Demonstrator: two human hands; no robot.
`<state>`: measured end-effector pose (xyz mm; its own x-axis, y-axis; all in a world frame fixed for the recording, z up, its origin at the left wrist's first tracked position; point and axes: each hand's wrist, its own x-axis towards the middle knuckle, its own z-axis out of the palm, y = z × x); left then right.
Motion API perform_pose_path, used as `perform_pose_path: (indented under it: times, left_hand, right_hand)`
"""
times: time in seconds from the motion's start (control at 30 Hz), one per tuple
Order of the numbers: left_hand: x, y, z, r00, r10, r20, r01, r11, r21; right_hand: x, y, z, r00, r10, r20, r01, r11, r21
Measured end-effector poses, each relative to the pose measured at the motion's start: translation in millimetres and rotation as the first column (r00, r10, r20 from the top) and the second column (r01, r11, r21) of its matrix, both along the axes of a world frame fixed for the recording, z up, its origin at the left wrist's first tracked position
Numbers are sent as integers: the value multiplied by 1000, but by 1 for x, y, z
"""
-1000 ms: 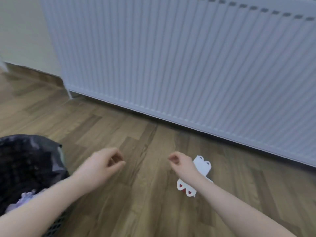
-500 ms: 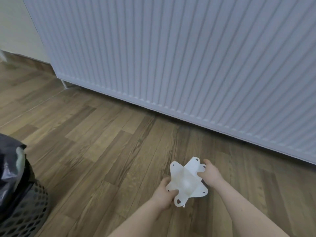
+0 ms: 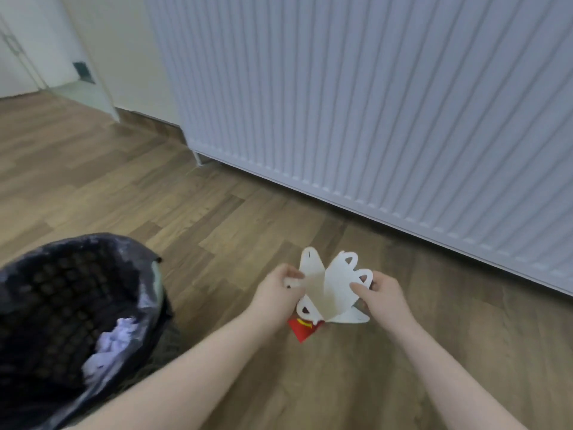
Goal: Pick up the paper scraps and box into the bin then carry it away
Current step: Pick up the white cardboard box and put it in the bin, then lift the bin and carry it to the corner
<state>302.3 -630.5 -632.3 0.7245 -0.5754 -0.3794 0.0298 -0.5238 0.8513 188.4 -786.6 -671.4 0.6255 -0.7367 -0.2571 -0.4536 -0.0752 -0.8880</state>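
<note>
An unfolded cardboard box [image 3: 328, 287], white inside and red outside, is held above the wooden floor between both hands. My left hand [image 3: 276, 294] grips its left flaps and my right hand [image 3: 383, 294] grips its right flaps. To the left stands a black mesh bin [image 3: 40, 274] lined with a dark bag. Crumpled white paper scraps [image 3: 114, 342] lie inside the bin.
A long white ribbed radiator [image 3: 372, 119] runs along the wall just behind the box. Wooden floor [image 3: 155, 197] stretches to the left toward a pale wall and a doorway corner [image 3: 102, 88].
Both hands went from empty to gripping the box, which has been raised and its flaps folded upward. The view swung left, bringing the bin back in at the left.
</note>
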Motion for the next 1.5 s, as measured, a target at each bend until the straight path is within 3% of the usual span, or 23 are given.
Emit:
perform_pose_path:
  times: [0.23,0.4,0.53,0.67,0.8,0.97,1.1,1.23,1.5]
  left_hand:
    - [100,145,113,941,253,226,-246,967,-60]
    - [121,237,149,892,351,285,-345,936,-72]
    - [128,274,158,817,385,429,-400,915,-59]
    - [136,299,138,781,326,533,-440,892,100]
    - [143,307,103,850,251,463,-392,889,237]
    - [152,316,62,891,162,425,-313,896,315]
    - [157,340,40,807,276,522,-479,823,304]
    - [150,364,16,787,431,441,-587,741,325]
    - [143,364,4,771,564,298,-618,775,131]
  right_hand:
    - [123,135,98,902,238,360,-203,970,-133]
    - [176,218,155,802,387,455,-267,914,-307]
    - [200,262,168,769,435,469,-306,894,-328]
    - [212,296,143,791,460,402,-365,884,-294]
    - [215,302,102,832,508,223,-457,855,-245]
    - [214,285,72,812,584,-19,-578,797,-174]
    - [208,255,57,871,488,52,-454,841,-294]
    - [200,230,40,944,294,153,-255,939,-232]
    - [202,233,17,913,320,253,-370,910,186]
